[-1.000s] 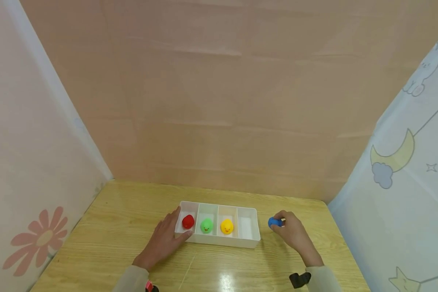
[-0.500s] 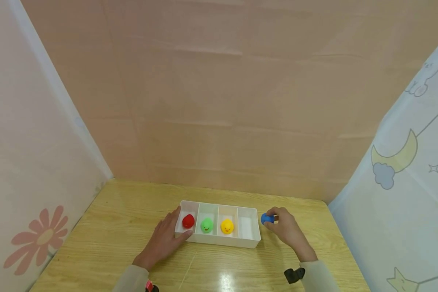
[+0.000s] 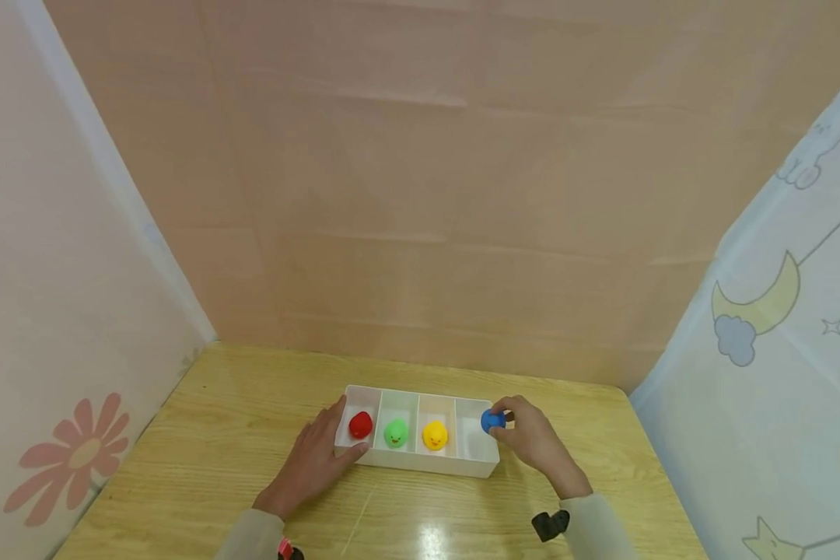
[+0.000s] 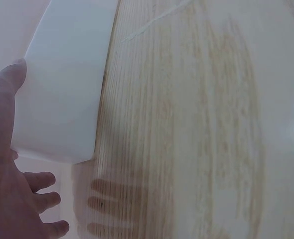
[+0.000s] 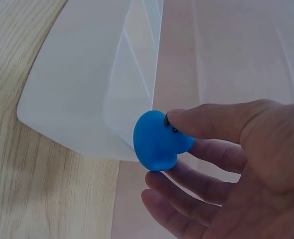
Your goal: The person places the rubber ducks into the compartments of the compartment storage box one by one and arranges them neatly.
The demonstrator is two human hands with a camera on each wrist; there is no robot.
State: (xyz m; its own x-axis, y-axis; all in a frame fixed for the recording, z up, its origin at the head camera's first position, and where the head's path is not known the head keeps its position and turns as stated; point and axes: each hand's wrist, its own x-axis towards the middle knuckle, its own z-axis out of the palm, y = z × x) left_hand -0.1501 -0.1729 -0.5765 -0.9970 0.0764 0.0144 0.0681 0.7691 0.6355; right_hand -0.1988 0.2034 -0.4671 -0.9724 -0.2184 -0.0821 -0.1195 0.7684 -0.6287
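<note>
My right hand pinches a small blue rubber duck between thumb and fingers. In the head view, the duck is over the rightmost compartment of a white divided box; whether it touches the box is unclear. The right wrist view shows the blue duck near the box's end wall. At the box's left end rests my left hand, thumb against the long wall, other fingers loosely extended past the end. A red figure, a green duck and a yellow duck occupy separate compartments.
The box stands on a light wooden table. Behind it rises a tan cloth backdrop. Patterned sheets flank the table, one at left and one at right.
My right hand has carried the blue duck leftward, from right of the box to over its rightmost compartment. The left hand and the box have stayed in place.
</note>
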